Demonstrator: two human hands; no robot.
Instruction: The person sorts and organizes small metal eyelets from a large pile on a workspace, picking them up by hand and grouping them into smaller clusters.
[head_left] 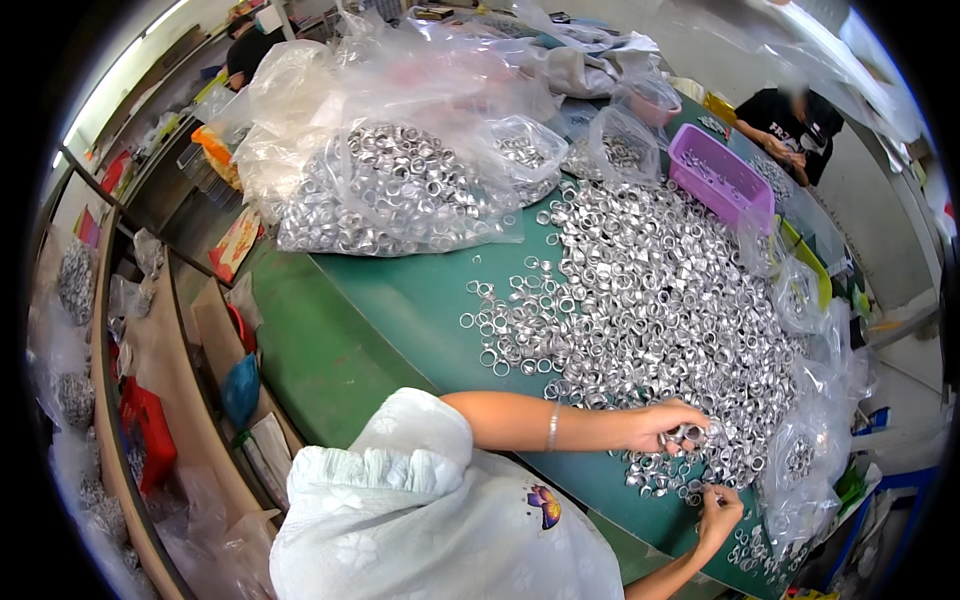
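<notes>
A wide heap of silver metal rings (660,290) lies spread over the green table (390,300). My left hand (668,424), with a bracelet on its wrist, is at the near side of the heap, its fingers curled around several rings (686,436). Nearer the table's front edge, my right hand (718,512) has its fingers pinched together beside some loose rings. What those fingertips hold, if anything, is too small to make out.
Large clear plastic bags full of rings (390,190) stand at the far left of the table. A purple basket (715,175) is at the far right, and crumpled plastic bags (810,440) line the right edge. A person (795,125) works across the table, another (250,50) far left.
</notes>
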